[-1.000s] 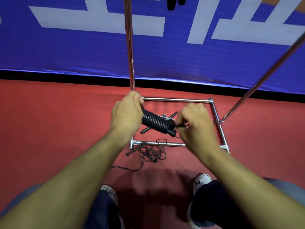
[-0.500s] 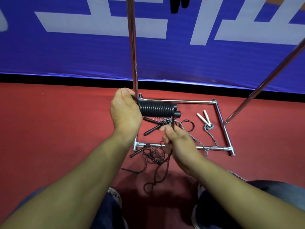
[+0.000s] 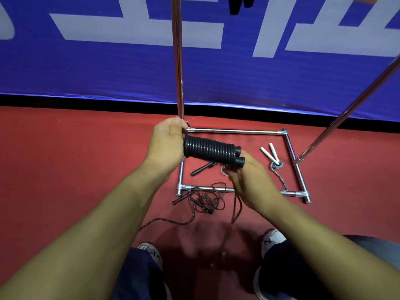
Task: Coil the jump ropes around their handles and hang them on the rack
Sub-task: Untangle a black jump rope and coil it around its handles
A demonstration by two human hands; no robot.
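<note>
- Two bare forearms reach forward over a red floor (image 3: pixel 65 159), which runs back to a black strip and a blue banner (image 3: pixel 86 68) with large white lettering.
- Left hand (image 3: pixel 166 144) is curled tight around one end of the black handles (image 3: pixel 213 151), held roughly level above the floor; black rope is wound round them in close, even turns, and two handle tips stick out at the free end.
- Just below that sits the chrome rack (image 3: pixel 236 132): a rectangular base frame of tubes on the floor, one upright post rising at its rear left corner, another slanting up at the right.
- Inside the frame lies a loose black handle (image 3: pixel 201 168); a tangled black rope (image 3: pixel 205 200) sprawls across the front tube and onto the floor.
- Right hand (image 3: pixel 249 178) is under the free end of the handles, fingers bent around the trailing rope (image 3: pixel 237 207), which hangs blurred beneath it.
- Farther right, inside the frame, rests a grey rope with white handles (image 3: pixel 270 153).
- White shoes (image 3: pixel 272 238) and dark trousers show at the bottom edge.
</note>
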